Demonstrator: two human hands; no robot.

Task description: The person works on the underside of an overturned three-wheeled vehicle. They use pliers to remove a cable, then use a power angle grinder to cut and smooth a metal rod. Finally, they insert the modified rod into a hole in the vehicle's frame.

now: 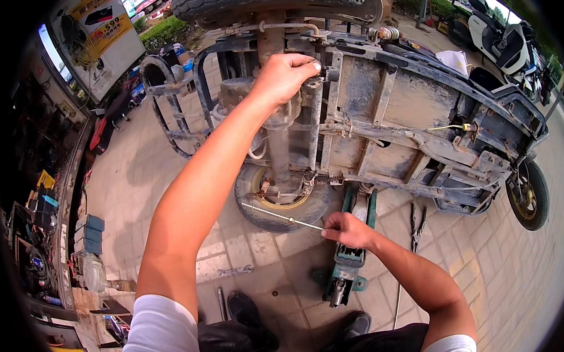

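Cable (pixel 280 215) in right hand (pixel 349 230), jack (pixel 349 254), pliers (pixel 416 224) nearby

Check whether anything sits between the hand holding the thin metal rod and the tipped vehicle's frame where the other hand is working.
The right hand holds the thin metal rod low over the paving. Between it and the left hand on the frame fitting lie the lower wheel and the axle tube. The green floor jack sits under the right hand.
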